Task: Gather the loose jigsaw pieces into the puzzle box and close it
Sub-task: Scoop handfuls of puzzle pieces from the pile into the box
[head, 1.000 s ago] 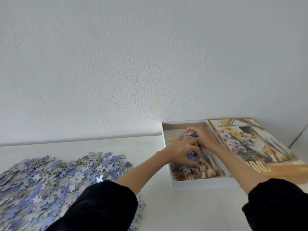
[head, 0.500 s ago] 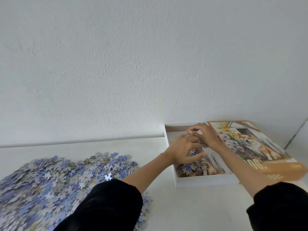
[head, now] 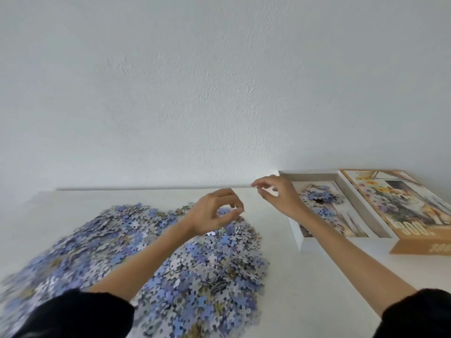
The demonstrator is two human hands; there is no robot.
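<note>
A wide heap of loose blue and lilac jigsaw pieces (head: 190, 269) covers the left and middle of the white table (head: 305, 276). The white box bottom (head: 324, 242) stands open at the right, with a small pile of pieces (head: 319, 196) inside. Its lid (head: 400, 203), printed with a dog and flowers, lies face up right beside it. My left hand (head: 214, 211) hovers over the far edge of the heap, fingers loosely curled, holding nothing. My right hand (head: 278, 193) hangs in the air just left of the box, fingers relaxed and empty.
A plain white wall (head: 219, 93) rises directly behind the table. Bare tabletop separates the heap from the box. My black sleeves (head: 73, 313) fill the bottom corners.
Both hands have come out of the box and moved left; the left hand is now over the heap. The camera view has swung left, showing more of the heap.
</note>
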